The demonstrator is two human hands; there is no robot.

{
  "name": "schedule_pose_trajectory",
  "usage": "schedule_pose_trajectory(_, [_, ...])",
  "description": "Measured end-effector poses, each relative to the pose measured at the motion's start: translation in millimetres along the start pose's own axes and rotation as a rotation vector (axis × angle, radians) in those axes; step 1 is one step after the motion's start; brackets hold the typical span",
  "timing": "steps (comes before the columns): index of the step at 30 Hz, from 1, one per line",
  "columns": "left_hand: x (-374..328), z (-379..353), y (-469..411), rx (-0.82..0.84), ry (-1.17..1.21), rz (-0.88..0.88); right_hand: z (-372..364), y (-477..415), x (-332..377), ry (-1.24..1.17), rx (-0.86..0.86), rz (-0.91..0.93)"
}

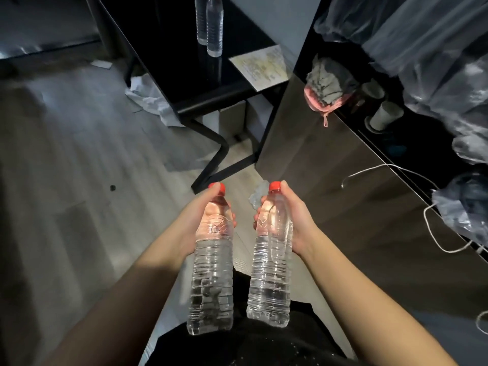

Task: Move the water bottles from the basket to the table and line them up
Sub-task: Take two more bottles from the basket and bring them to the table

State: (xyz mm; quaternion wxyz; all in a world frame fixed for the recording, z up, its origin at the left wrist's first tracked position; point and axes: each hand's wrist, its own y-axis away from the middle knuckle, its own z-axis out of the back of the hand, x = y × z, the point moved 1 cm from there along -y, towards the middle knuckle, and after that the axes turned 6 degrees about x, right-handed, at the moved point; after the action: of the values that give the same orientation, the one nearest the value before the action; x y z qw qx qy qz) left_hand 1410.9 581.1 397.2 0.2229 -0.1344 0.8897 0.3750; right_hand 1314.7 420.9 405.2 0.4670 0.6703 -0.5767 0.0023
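Observation:
My left hand (196, 220) grips the shoulder of a clear water bottle (210, 283) with a red cap, held in the air above the floor. Beside it, my right hand (297, 220) grips a second clear red-capped bottle (269, 281) the same way. The two held bottles hang side by side, a small gap apart. Far ahead, two more clear water bottles (214, 27) stand close together on the black table (184, 75). No basket is in view.
A printed paper (261, 67) lies on the black table's near right corner. A dark cabinet (343, 180) on the right carries a grey-pink cloth (327, 83), paper cups (383, 114), plastic bags and a white cord (433, 228). Crumpled paper (150, 99) lies on the wooden floor.

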Motion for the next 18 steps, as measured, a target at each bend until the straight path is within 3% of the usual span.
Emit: schedule_pose_trajectory(18, [-222.7,39.1,-128.9,-0.016,-0.157,-0.024,-114.8,-221.6,126.2,0.048,0.092,-0.101])
